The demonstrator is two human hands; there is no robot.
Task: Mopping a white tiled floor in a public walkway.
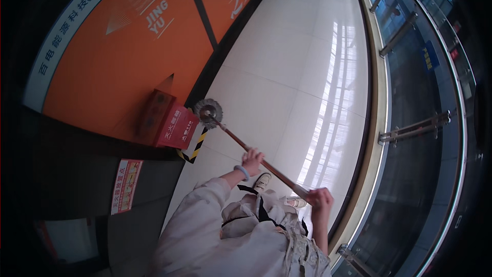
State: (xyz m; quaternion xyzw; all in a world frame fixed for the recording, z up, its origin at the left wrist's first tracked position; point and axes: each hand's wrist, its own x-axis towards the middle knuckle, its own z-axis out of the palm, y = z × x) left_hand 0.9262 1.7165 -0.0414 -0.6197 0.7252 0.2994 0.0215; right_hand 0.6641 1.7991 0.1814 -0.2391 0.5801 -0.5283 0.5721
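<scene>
A mop handle (pixel 277 173) runs slantwise across the view, from lower right to upper left. My left hand (pixel 252 161), with a pale bangle at its wrist, is closed around the middle of the shaft. Near the handle's top end, at the lower right, my right hand (pixel 320 198) grips it. The round grey mop head (pixel 209 110) rests on the pale tiled floor (pixel 265 100), right beside a red fire extinguisher box (pixel 178 127). Whether the strands touch the box, I cannot tell.
Yellow and black tape (pixel 199 146) marks the floor around the box. An orange wall panel (pixel 96 73) stands at the left above a black skirting. Along the right runs a raised ledge (pixel 378 123) with a glass railing and metal posts (pixel 417 127). My shoes (pixel 263 181) are below the handle.
</scene>
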